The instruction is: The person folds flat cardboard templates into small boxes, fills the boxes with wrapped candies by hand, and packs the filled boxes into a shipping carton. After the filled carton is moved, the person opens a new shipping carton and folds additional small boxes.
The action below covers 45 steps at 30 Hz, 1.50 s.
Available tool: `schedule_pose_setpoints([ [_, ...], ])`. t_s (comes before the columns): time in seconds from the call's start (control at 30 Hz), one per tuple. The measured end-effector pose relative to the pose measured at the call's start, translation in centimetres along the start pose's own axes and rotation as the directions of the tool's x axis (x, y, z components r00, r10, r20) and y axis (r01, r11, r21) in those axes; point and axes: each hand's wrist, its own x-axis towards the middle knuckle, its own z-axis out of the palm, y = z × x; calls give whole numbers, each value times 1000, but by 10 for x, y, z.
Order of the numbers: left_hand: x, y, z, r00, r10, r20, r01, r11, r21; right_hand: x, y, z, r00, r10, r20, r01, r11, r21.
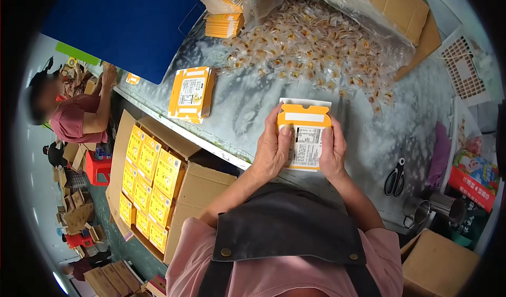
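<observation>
Both hands hold a flat yellow-and-white carton just above the table's front part, its printed label facing up and its flaps at the far end. My left hand grips the left edge, thumb on the printed face. Along the right edge, my right hand closes the same way. Left of my hands lies a stack of similar flat cartons. Beyond them, a wide heap of small clear-wrapped pieces spreads over the table; what is inside the wrappers is too small to tell.
More flat cartons are piled at the back. An open cardboard box with several filled yellow boxes stands at the left. Black scissors and metal mugs are at the right. A co-worker is at the far left.
</observation>
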Motion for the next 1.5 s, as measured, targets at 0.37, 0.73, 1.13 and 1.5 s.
schedule_pose_setpoints([
  [0.37, -7, -2, -3, 984, -111, -138, 91, 986, -141, 9, -16, 5, 987, -163, -20, 155, 964, -215],
  [0.73, -1, -6, -7, 990, 12, -139, 0, 996, 86, 18, -15, 0, 962, -221, 162, 265, 896, -356],
  [1.13, -4, 2, -14, 984, 80, -156, -85, 996, -27, 12, -6, 0, 993, -93, 75, 88, 994, 72],
  [1.5, -13, -6, -25, 900, 425, -98, -412, 902, 133, 11, -25, -7, 841, -420, 341, 527, 779, -340],
])
